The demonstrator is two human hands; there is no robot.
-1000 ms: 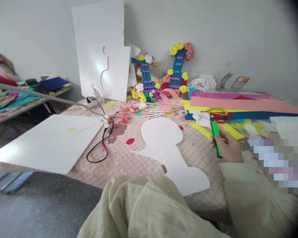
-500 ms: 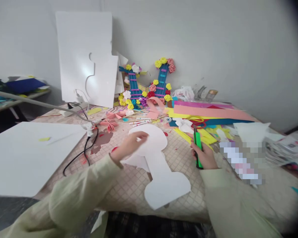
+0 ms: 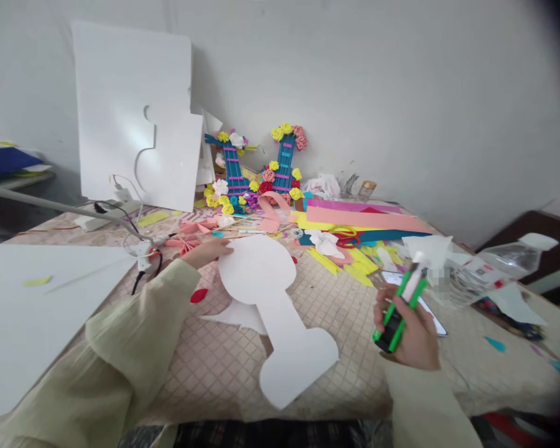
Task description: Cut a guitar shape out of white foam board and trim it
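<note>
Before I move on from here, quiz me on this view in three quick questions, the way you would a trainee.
1. What does the right hand hold?
2. True or false: the left hand is at the narrow middle of the white cutout.
3. How many blue, flower-trimmed shapes stand near the wall?

Key:
1. A green-and-black tool, seemingly a cutter.
2. False; it is at the edge of the rounded far end.
3. Two.
</note>
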